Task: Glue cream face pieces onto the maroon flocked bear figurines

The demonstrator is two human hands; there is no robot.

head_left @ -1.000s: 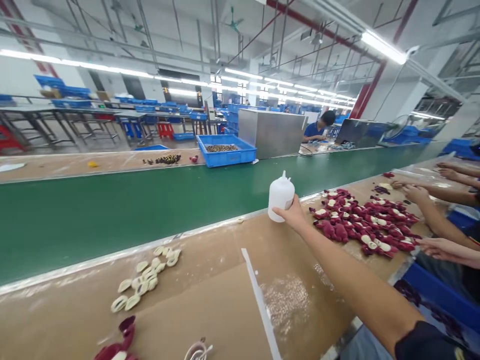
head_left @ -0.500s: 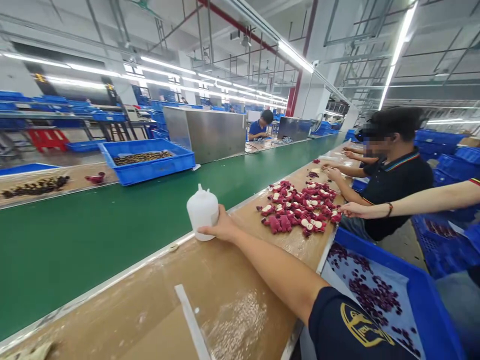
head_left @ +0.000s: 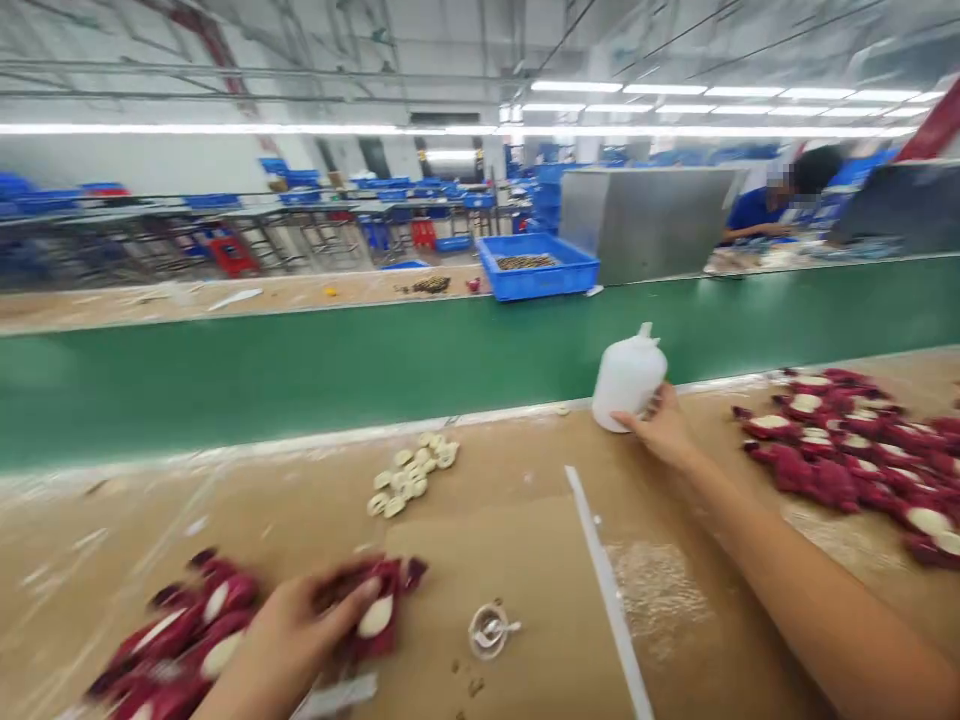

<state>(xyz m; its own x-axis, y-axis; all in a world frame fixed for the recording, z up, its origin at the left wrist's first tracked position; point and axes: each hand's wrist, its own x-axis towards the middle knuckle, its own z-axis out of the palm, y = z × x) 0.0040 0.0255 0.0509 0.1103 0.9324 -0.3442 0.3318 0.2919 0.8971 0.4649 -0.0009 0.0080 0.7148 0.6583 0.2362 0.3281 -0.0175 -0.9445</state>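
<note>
My right hand (head_left: 660, 428) grips a white plastic bottle (head_left: 628, 378) with a spout on top, at the far edge of the work table. The bottle leans slightly to the right. My left hand (head_left: 296, 635) is closed on a small maroon toy figure (head_left: 381, 615) with a cream belly; part of the figure is hidden by the fingers. Beside this hand lies a pile of similar maroon figures (head_left: 176, 640), blurred. A small clear cup (head_left: 489, 632) with a white stick in it stands to the right. Farther back lie several cream pieces (head_left: 405, 478).
A bigger heap of maroon figures (head_left: 832, 450) lies at the right. A white strip (head_left: 606, 585) runs across the tabletop. Beyond the table passes a green conveyor belt (head_left: 300, 375), with a blue crate (head_left: 540, 270) on its far side. A person in blue (head_left: 754, 210) sits at the far right.
My view has swung left and down. My left hand has come into sight with a maroon figure. The bottle, upright before, is now tilted in my right hand.
</note>
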